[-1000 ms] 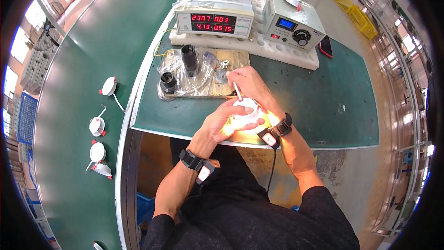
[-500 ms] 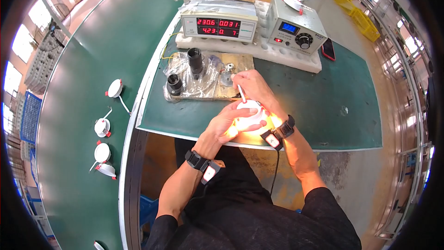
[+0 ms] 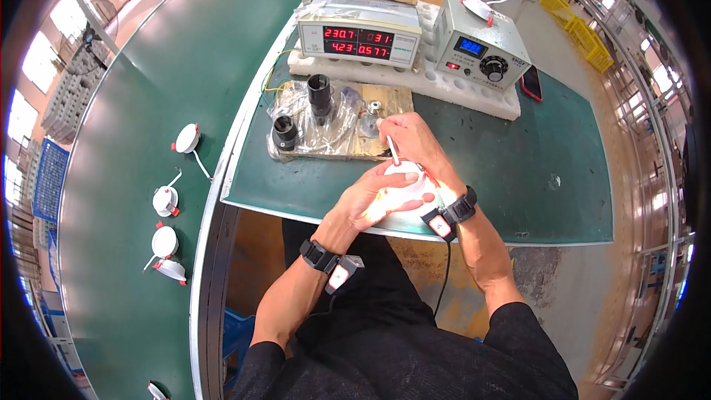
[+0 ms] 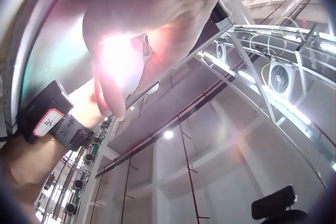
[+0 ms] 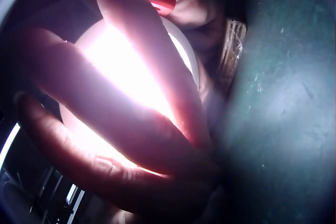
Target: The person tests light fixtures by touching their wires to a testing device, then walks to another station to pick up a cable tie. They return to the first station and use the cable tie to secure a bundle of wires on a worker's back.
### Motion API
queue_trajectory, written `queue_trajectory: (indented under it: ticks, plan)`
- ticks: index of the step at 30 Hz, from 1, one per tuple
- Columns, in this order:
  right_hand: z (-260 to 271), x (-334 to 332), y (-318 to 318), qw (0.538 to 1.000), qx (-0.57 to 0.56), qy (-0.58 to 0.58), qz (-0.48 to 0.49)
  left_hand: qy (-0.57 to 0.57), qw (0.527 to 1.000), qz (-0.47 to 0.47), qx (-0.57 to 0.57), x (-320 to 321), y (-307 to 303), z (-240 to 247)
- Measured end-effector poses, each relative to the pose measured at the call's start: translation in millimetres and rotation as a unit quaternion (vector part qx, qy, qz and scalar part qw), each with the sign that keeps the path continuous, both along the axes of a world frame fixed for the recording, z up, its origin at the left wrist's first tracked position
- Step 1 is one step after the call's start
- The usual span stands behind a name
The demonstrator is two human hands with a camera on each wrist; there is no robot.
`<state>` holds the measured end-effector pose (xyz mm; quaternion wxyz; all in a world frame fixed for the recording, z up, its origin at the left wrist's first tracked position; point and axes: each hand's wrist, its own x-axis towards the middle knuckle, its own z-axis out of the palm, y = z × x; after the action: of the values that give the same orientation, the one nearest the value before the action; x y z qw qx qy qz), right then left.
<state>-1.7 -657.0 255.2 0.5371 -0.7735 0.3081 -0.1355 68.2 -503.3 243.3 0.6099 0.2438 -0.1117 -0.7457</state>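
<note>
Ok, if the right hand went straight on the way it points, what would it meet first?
Likely the right hand would meet the round metallic piece on the wooden board; its height above that is unclear.

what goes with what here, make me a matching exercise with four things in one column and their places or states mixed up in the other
Things:
1. lit lamp
2. wide meter
3. black cylinders
4. dial box

Places or states:
A. shows a blue display
B. held in the left hand
C. stand on the board
D. shows red digits

Right pairs: 1-B, 2-D, 3-C, 4-A
</note>
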Motion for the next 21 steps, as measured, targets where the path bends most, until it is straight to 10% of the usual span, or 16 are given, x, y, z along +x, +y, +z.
queue_trajectory:
  ticks: [21]
  plan:
    - [-3.0,0.2,-0.5,1.000,-0.014,-0.005,-0.002,0.010,1.000,0.005,0.001,0.9,0.0,-8.9]
